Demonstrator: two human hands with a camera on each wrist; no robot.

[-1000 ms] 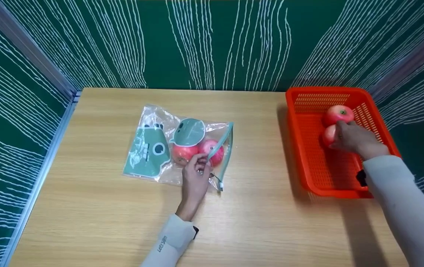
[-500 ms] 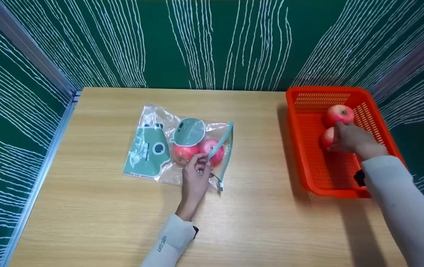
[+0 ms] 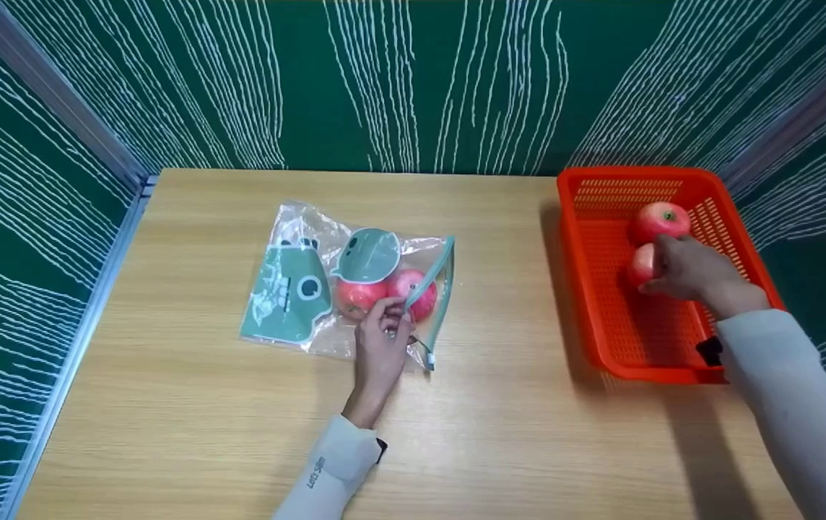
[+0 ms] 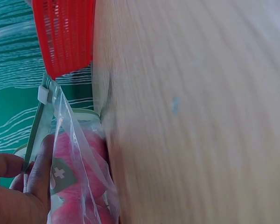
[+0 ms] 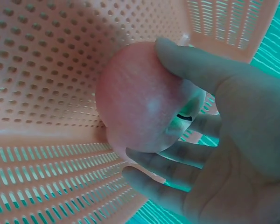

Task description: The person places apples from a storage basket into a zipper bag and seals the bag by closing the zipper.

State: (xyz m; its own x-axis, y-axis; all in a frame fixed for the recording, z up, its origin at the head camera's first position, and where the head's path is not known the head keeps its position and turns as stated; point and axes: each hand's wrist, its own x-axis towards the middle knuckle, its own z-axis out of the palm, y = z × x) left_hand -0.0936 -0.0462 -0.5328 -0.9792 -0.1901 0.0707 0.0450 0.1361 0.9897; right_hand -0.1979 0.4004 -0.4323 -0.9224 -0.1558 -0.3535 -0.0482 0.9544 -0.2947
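Observation:
On the wooden table lies a clear plastic zip bag (image 3: 287, 296) with green cartoon prints and two red apples (image 3: 361, 297) inside. My left hand (image 3: 382, 339) pinches the green zip edge of its mouth between thumb and fingers. A white slider (image 4: 43, 94) sits at one end of that zip, and the mouth's two edges stand apart. Inside the red basket, my right hand (image 3: 698, 269) holds an apple (image 5: 135, 98), thumb on one side and fingers around the other. Another apple (image 3: 664, 220) rests just behind it in the basket.
The red slatted basket (image 3: 604, 347) stands at the table's right side, its rim raised around the right hand. Bare table (image 3: 500, 310) lies between bag and basket. Green panels (image 3: 427, 87) with white wavy lines enclose the back and sides.
The right hand and wrist shift slightly within the basket, with the apple at its fingers moving barely. The left hand and bag keep their place.

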